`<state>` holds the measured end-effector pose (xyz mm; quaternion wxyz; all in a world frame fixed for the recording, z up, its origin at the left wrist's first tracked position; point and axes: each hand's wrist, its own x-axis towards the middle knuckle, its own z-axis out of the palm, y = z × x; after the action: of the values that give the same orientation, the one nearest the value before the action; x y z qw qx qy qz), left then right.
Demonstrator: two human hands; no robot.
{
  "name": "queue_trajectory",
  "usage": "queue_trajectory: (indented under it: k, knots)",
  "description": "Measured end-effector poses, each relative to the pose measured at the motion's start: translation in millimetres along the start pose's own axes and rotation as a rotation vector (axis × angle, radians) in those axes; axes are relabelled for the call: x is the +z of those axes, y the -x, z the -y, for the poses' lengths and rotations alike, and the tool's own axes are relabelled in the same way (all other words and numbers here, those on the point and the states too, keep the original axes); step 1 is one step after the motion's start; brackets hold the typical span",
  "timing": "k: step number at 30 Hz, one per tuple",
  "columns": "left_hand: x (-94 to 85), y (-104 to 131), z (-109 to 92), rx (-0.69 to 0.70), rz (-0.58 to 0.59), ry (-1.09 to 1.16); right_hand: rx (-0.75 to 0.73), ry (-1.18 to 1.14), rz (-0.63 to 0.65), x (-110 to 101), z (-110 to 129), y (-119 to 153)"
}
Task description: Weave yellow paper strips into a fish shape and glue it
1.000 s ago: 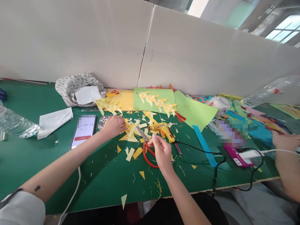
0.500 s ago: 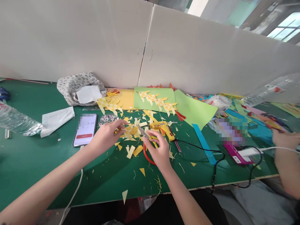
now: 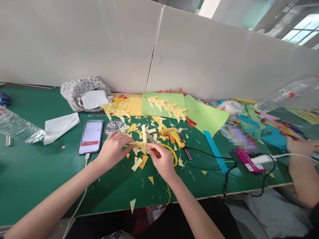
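Observation:
My left hand (image 3: pixel 113 146) is closed on one end of a woven yellow paper fish (image 3: pixel 140 145), seen nearly edge-on. At its other end, the thumb and fingers of my right hand (image 3: pixel 163 161) pinch the paper. A pair of scissors (image 3: pixel 150 136) with red and yellow handles is also in my right hand, its blades pointing up and away; the palm partly hides the handles. Beneath both hands lie pale and deep yellow paper scraps (image 3: pixel 136 164). A yellow glue gun (image 3: pixel 171 134) rests just beyond my right hand.
Finished woven fish (image 3: pixel 169 108) lie on green paper (image 3: pixel 206 116) at the back. A phone (image 3: pixel 91 137), a tissue (image 3: pixel 61 127) and a water bottle (image 3: pixel 21 127) are on the left. To the right are a blue strip (image 3: pixel 215 151), a black cable (image 3: pixel 211 152) and another person's hand (image 3: pixel 300 147).
The woven fish has turned from showing its checkered face to nearly edge-on. My right hand has moved in and pinches it, and the scissors' handles have swung to the right.

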<state>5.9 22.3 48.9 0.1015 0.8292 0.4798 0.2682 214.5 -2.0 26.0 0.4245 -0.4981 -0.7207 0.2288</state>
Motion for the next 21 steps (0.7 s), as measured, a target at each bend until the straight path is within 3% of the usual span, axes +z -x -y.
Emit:
queue_trajectory:
  k: [3,6,11,13,18,21]
  knots:
    - [-6.5,-3,6,-0.133,-0.098,-0.02,-0.008,0.048,-0.011,-4,-2,-2]
    - [-8.8,-2,8,-0.205,-0.104,0.04,-0.04,0.096,-0.019,-7,0,-5]
    - [5.6,4,-3,0.005,0.015,0.173,-0.071,0.043,-0.012,-6,8,-5]
    - [11.1,6,-7,0.009,0.044,0.199,-0.085,0.024,-0.031,-6,11,-4]
    - [5.4,5,-7,-0.173,0.108,0.442,-0.082,-0.016,-0.113,-7,13,-2]
    - [-7.7,-12,6,-0.376,0.098,0.577,0.004,-0.036,-0.163,-9,8,-3]
